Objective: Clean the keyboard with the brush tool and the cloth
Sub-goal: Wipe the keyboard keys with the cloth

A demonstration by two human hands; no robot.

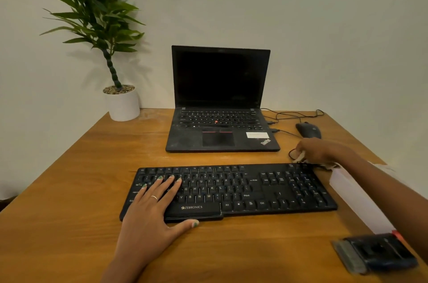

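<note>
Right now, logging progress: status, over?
Left hand flat on keyboard. Right hand grips something pale at its far-right corner. Mouse cable close by.

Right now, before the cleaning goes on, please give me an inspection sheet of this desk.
Surface: wooden table, set against a pale wall.
Job's things: black keyboard lies flat near the front; something pale, perhaps the cloth, is at its far right corner; the brush tool cannot be told.
Clutter: open laptop with dark screen; black mouse; white box; dark blurred object at front right.
Hands: left hand rests flat on the keys; right hand grips the pale thing.
Cables: black cable runs right of the laptop.
Surroundings: potted plant at back left.
</note>
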